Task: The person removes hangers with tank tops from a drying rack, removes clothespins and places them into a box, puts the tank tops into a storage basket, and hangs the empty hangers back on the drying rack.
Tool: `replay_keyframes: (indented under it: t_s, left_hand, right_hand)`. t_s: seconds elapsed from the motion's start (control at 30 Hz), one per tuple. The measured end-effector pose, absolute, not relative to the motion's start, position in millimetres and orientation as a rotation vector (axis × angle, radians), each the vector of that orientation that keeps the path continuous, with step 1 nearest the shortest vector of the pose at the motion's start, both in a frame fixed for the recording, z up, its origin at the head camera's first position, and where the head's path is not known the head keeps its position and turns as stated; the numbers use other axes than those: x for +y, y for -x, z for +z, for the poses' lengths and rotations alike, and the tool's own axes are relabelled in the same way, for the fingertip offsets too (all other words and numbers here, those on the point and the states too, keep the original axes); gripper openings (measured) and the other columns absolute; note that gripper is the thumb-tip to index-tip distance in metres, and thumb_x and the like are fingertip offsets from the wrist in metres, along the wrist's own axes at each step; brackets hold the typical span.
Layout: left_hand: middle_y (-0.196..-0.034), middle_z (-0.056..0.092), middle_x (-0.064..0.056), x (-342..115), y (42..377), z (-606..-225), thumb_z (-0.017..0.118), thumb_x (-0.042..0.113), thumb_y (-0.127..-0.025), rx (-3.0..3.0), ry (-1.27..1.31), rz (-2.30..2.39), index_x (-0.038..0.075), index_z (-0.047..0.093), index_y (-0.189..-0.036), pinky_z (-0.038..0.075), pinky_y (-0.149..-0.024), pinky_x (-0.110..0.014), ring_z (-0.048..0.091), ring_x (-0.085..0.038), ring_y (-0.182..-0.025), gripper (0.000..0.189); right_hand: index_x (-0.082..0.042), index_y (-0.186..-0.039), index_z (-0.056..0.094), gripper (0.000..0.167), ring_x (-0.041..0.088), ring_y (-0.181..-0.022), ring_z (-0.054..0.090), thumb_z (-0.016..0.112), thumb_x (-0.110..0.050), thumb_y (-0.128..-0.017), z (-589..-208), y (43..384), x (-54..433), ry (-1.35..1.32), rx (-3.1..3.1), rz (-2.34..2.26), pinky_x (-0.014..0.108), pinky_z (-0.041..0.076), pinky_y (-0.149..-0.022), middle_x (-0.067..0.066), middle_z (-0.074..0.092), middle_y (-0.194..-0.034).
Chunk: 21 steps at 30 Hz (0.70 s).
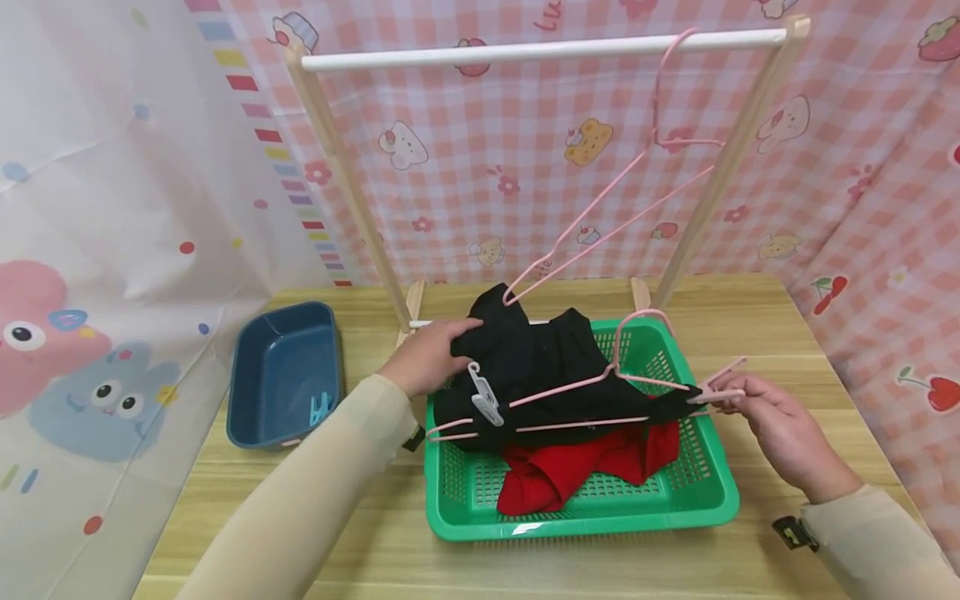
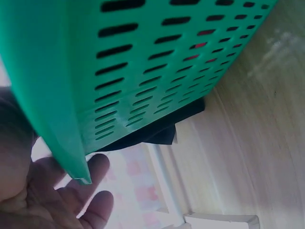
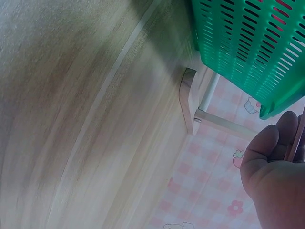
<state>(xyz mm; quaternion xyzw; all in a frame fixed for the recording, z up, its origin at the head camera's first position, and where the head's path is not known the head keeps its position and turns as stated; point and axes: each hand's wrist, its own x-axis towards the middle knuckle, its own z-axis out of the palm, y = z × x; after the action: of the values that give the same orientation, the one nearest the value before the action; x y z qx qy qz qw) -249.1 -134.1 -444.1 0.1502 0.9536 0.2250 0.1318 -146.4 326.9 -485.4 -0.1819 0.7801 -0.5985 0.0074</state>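
Black garment [image 1: 555, 350] lies bunched across the green basket [image 1: 585, 527], with a pink hanger [image 1: 562, 387] along its near edge. A white clothespin [image 1: 486, 400] sits at the hanger's left part. My left hand [image 1: 423, 358] touches the garment's left side with relaxed fingers; in the left wrist view its fingers [image 2: 97, 167] show past the basket rim. At the hanger's right end, my right hand [image 1: 780, 429] pinches a pink clothespin [image 1: 718, 395] whose tip is on the garment's corner. A red garment [image 1: 570, 475] lies beneath, inside the basket.
A wooden rack with a white rod [image 1: 540, 55] stands behind the basket. Another pink hanger [image 1: 592, 217] hangs from it, its lower end reaching the black garment. To the left, a dark blue tub [image 1: 285, 367] holds a light blue clothespin [image 1: 320, 408].
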Motion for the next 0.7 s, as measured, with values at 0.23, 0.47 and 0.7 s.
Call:
replay_keyframes:
  t_s: [0.23, 0.47, 0.7]
  left_hand:
    - [-0.149, 0.064, -0.006, -135, 255, -449, 0.07, 0.02, -0.101, 2.853, -0.438, 0.675, 0.025, 0.065, -0.145, 0.045, -0.119, -0.049, 0.058, -0.029, -0.141, 0.044]
    - [-0.135, 0.073, -0.005, -134, 255, -444, 0.071, 0.02, -0.101, 2.936, -0.464, 0.669, 0.022, 0.077, -0.128, 0.05, -0.113, -0.047, 0.066, -0.027, -0.13, 0.027]
    - [-0.132, 0.074, -0.003, -133, 246, -430, 0.07, 0.024, -0.103, 2.899, -0.467, 0.9, 0.023, 0.077, -0.123, 0.052, -0.111, -0.048, 0.068, -0.026, -0.126, 0.021]
  right_hand:
    - [0.012, -0.112, 0.068, 0.039, 0.007, -0.115, 0.057, 0.031, -0.001, -0.113, -484, 145, 327, 0.515, 2.485, -1.814, 0.016, 0.047, -0.094, -0.008, 0.066, -0.122]
    - [0.012, -0.113, 0.068, 0.038, 0.008, -0.114, 0.058, 0.031, 0.002, -0.112, -486, 146, 327, 0.56, 2.414, -1.893, 0.019, 0.045, -0.093, -0.007, 0.067, -0.121]
    - [0.008, -0.117, 0.069, 0.038, 0.007, -0.113, 0.059, 0.031, 0.002, -0.112, -487, 148, 329, 0.583, 2.365, -1.948, 0.019, 0.045, -0.093, -0.006, 0.067, -0.121]
